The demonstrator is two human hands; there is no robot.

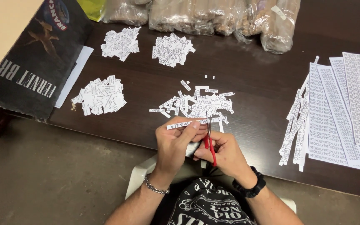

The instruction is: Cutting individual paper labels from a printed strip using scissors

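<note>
The person sits at the near edge of a dark wooden table [246, 83], and the left hand [176, 143] is curled with thumb and fingertips pinched on a narrow white paper strip [184, 123] that sticks out to the left and runs right toward the blades. The right hand [226, 152] is closed through the red handles of a small pair of scissors [209, 139], whose blades point away from the body and meet the strip at about its middle. That strip looks feather-light and limp, so I judge it would droop or flutter if held far from the cut; pinching it close beside the blades, as the left hand does, seems the sound place to hold it. It would also tear or crease easily under a hard squeeze. Just beyond the hands lies a loose heap of cut labels [198, 104], and three tidier heaps sit farther off to the left and far side, one at [100, 95]. Any of these scraps would scatter at a breath. To the right lie uncut strips [294, 133] and printed sheets [355, 108], overlapping. Clear bags [213, 16] line the far edge, and a dark cardboard box [34, 62] stands at the left.
</note>
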